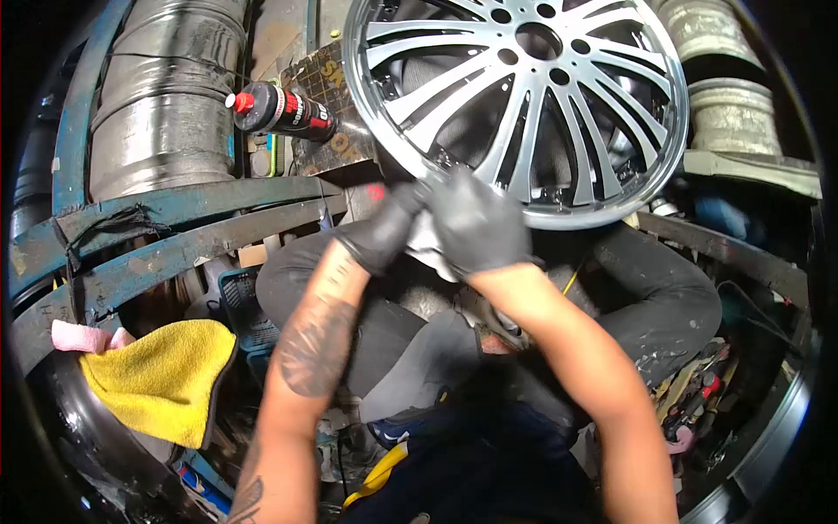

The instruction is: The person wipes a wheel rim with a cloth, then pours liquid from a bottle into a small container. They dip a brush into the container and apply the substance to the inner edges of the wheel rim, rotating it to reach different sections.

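Note:
Both hands wear black gloves and meet at the lower left rim of a silver and black alloy wheel (524, 105). My left hand (384, 225) has its fingers bunched beside the other hand, and what they hold is hidden. Over the wheel's edge lies my right hand (484, 223), blurred, its fingers curled toward the rim. A whitish cloth (428, 243) hangs between and below the hands; which hand grips it is unclear. A dark bottle with a red cap (284, 113) lies on its side left of the wheel.
A yellow cloth (161, 375) and a pink cloth (87, 336) drape over a black rim at the lower left. Metal wheel barrels (166, 96) stand at the upper left. Blue metal bars (192, 205) cross the left side. Tools (698, 393) lie at the lower right.

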Motion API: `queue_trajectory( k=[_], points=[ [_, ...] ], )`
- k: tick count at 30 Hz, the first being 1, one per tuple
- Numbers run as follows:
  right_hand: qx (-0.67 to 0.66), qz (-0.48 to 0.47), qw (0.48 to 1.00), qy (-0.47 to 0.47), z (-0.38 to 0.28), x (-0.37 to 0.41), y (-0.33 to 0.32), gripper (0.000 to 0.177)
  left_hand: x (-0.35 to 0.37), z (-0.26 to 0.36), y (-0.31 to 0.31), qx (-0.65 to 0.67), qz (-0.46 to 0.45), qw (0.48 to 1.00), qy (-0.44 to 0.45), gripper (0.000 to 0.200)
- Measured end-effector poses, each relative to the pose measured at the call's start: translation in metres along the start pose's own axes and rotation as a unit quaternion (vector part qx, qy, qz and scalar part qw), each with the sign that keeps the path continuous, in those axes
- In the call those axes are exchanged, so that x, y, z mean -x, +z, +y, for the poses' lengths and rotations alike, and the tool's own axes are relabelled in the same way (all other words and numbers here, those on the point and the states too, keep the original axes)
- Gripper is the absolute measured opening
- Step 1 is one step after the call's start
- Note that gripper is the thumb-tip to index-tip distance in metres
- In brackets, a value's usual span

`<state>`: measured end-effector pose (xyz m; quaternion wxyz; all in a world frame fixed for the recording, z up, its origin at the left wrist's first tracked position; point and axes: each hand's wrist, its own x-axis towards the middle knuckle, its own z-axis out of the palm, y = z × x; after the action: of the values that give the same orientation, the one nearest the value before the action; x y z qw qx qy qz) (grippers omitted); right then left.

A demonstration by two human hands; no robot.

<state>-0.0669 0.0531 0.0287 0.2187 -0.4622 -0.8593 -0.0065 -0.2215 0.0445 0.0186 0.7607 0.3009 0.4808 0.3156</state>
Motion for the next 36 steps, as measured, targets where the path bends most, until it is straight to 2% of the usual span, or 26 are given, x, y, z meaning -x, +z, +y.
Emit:
queue_trajectory(
  k=[1, 2, 3, 4, 6, 7, 8, 10, 11, 13, 15, 16, 18, 19, 21, 23, 25, 26, 27, 28, 30, 31, 32, 33, 35, 36],
  points=[
    [0.001, -0.001, 0.999, -0.037, 0.015, 0.012, -0.014, 0.017, -0.009, -0.025, 0.010, -0.062, -0.015, 0.997, 0.049, 0.040],
    [0.027, -0.058, 0.998, -0.029, 0.021, 0.020, -0.036, 0.023, -0.005, -0.036, 0.038, -0.001, -0.004, 0.995, 0.102, 0.039],
    [0.030, -0.054, 0.997, -0.037, 0.028, 0.022, -0.042, 0.025, -0.009, -0.043, 0.050, 0.043, -0.021, 0.997, 0.059, 0.035],
    [0.051, -0.064, 0.996, -0.047, 0.024, 0.021, -0.041, 0.021, -0.005, -0.046, 0.047, -0.088, 0.010, 0.994, 0.057, 0.036],
    [0.063, -0.049, 0.996, -0.050, 0.015, 0.010, -0.031, 0.013, 0.001, -0.032, 0.035, -0.088, 0.023, 0.995, 0.037, 0.035],
    [0.053, -0.023, 0.998, -0.039, 0.001, -0.001, -0.018, 0.011, -0.004, -0.029, 0.002, -0.068, 0.010, 0.998, 0.013, 0.034],
    [-0.028, -0.027, 0.999, -0.010, -0.012, -0.019, -0.006, 0.010, -0.008, -0.025, -0.030, -0.048, -0.002, 0.999, -0.011, 0.032],
    [-0.008, 0.026, 0.999, 0.042, -0.040, -0.062, 0.029, 0.005, 0.003, -0.004, -0.090, -0.017, 0.012, 0.996, -0.092, 0.033],
    [-0.011, 0.072, 0.992, 0.103, -0.052, -0.084, 0.046, 0.007, 0.014, 0.005, -0.106, -0.003, 0.025, 0.992, -0.121, 0.034],
    [0.007, 0.039, 0.987, 0.153, -0.059, -0.092, 0.045, 0.006, 0.027, 0.003, -0.116, 0.032, 0.040, 0.988, -0.143, 0.035],
    [-0.051, 0.034, 0.994, 0.088, -0.038, -0.051, 0.029, 0.004, 0.026, -0.021, -0.093, 0.076, 0.029, 0.987, -0.136, 0.036],
    [-0.031, -0.031, 0.998, 0.055, -0.023, -0.026, 0.008, 0.011, 0.017, -0.042, -0.068, 0.088, 0.010, 0.991, -0.098, 0.037],
    [-0.005, -0.071, 0.997, 0.008, 0.018, 0.020, -0.027, 0.029, -0.017, -0.094, 0.005, 0.127, -0.040, 0.990, 0.035, 0.038],
    [0.012, -0.119, 0.993, -0.010, 0.039, 0.034, -0.051, 0.030, -0.026, -0.095, 0.055, 0.109, -0.049, 0.990, 0.071, 0.039],
    [0.008, -0.135, 0.990, -0.043, 0.080, 0.048, -0.078, 0.026, -0.027, -0.068, 0.114, -0.097, -0.010, 0.995, 0.030, 0.042],
    [0.008, -0.133, 0.990, -0.053, 0.077, 0.041, -0.077, 0.024, -0.026, -0.065, 0.114, -0.004, 0.016, 0.996, 0.091, 0.044],
    [-0.020, -0.105, 0.993, -0.043, 0.062, 0.034, -0.063, 0.020, -0.021, -0.064, 0.082, 0.015, 0.005, 0.998, 0.065, 0.041],
    [-0.005, -0.101, 0.995, -0.025, 0.043, 0.030, -0.051, 0.015, -0.016, -0.059, 0.052, 0.009, -0.001, 1.000, 0.030, 0.040],
    [-0.071, -0.039, 0.997, 0.013, 0.024, 0.019, -0.031, 0.021, -0.010, -0.047, 0.018, -0.006, -0.004, 1.000, -0.011, 0.039],
    [-0.031, -0.044, 0.999, 0.008, 0.002, 0.002, -0.019, 0.018, -0.007, -0.027, -0.014, -0.022, -0.004, 0.998, -0.058, 0.038],
    [-0.151, 0.040, 0.982, 0.102, -0.034, -0.043, 0.031, 0.009, -0.012, 0.019, -0.067, -0.053, 0.013, 0.991, -0.126, 0.036],
    [-0.088, 0.045, 0.987, 0.126, -0.044, -0.070, 0.038, 0.007, -0.019, 0.035, -0.080, -0.067, 0.023, 0.987, -0.148, 0.035],
    [-0.100, 0.085, 0.975, 0.180, -0.053, -0.092, 0.056, 0.015, -0.022, 0.050, -0.086, -0.077, 0.036, 0.983, -0.161, 0.034],
    [-0.050, 0.060, 0.974, 0.215, -0.058, -0.099, 0.044, 0.016, -0.023, 0.060, -0.089, -0.084, 0.046, 0.981, -0.168, 0.034],
    [-0.080, 0.081, 0.973, 0.202, -0.047, -0.068, 0.039, 0.006, -0.022, 0.061, -0.077, -0.073, 0.056, 0.982, -0.168, 0.033],
    [-0.077, 0.084, 0.982, 0.152, -0.035, -0.039, 0.032, 0.008, -0.019, 0.049, -0.064, -0.058, 0.049, 0.985, -0.157, 0.033]
  ],
)
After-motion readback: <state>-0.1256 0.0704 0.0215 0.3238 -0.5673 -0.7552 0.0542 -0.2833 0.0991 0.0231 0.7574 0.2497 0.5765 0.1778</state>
